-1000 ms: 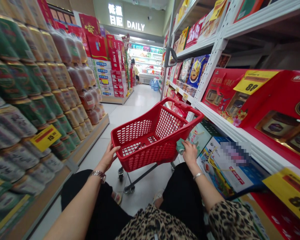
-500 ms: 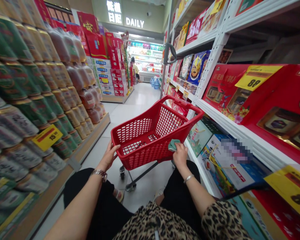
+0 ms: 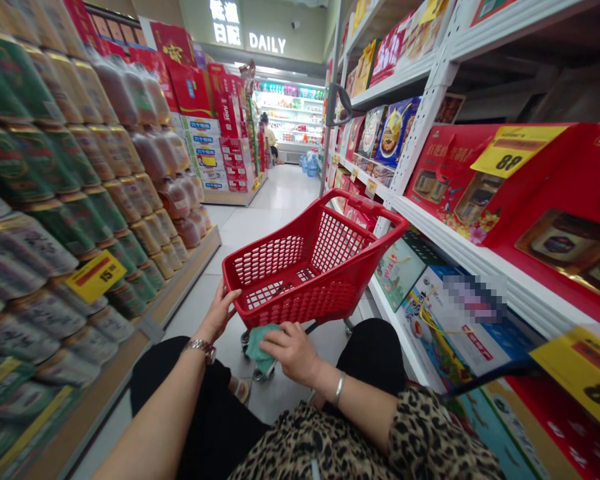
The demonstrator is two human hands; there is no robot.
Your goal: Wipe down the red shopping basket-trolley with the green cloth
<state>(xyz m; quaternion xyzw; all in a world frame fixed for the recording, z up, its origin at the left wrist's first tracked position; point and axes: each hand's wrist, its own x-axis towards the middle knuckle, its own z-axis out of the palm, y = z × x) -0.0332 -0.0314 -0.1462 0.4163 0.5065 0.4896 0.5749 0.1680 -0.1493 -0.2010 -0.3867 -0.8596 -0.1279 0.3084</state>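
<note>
A red plastic shopping cart (image 3: 300, 267) with a perforated basket stands on the floor in front of my knees. With its fingers closed over the near left corner of the rim, my left hand (image 3: 220, 312) grips the cart. My right hand (image 3: 295, 350) is at the lower edge of the basket's near side, fingers closed on a green cloth (image 3: 261, 347). The cloth hangs from the fingertips beside the bottom of the basket, in front of a wheel; whether it presses on the plastic I cannot tell.
Stacked drink cans (image 3: 55, 200) line the left side on a low platform. On the right, white shelves (image 3: 420, 153) hold red gift boxes (image 3: 460, 180) and a blue carton (image 3: 460, 333). Bottled water (image 3: 310, 164) and a distant person (image 3: 271, 139) are down the aisle.
My right hand has moved left with the green cloth, from the right part of the basket's near side to below its left part. My left hand keeps its place on the rim.
</note>
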